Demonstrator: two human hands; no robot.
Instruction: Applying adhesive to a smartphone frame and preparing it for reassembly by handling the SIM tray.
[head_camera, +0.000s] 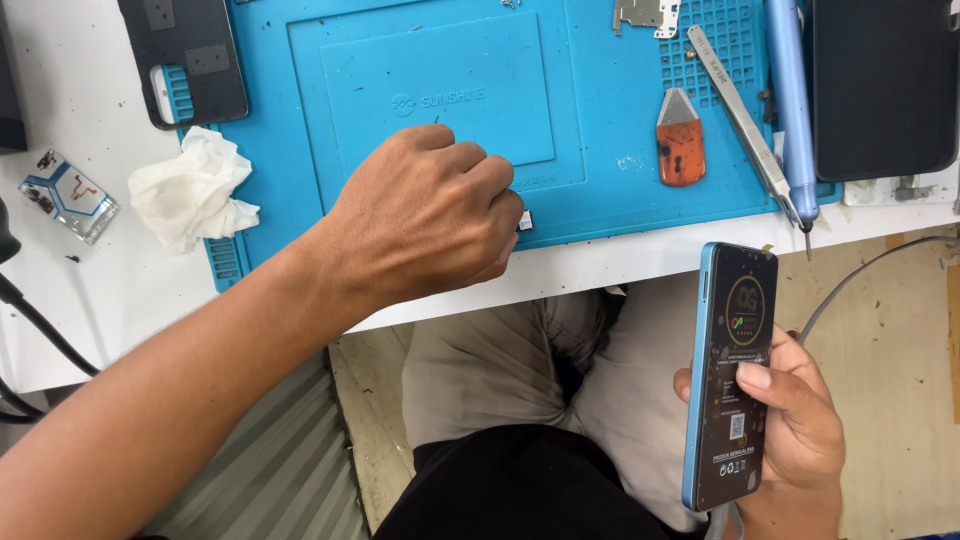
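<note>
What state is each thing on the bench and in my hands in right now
left hand: closed, pinching a small part at the blue mat's front edge.
right hand: gripping the phone.
phone: held upright over the lap, screen sticker on.
tissue: crumpled.
tweezers: lying closed.
orange pry tool: lying flat.

Blue work mat (600, 190), orange pry tool (681, 150), white crumpled tissue (190, 190), blue-edged black phone (730, 375), light-blue screwdriver (793, 100)

Tiny pale square part (525, 221) half hidden under curled left hand (430, 215); fingertips out of sight. Black rectangular slab (885, 85) and dark phone back cover (185, 60) cut off at top edge.
</note>
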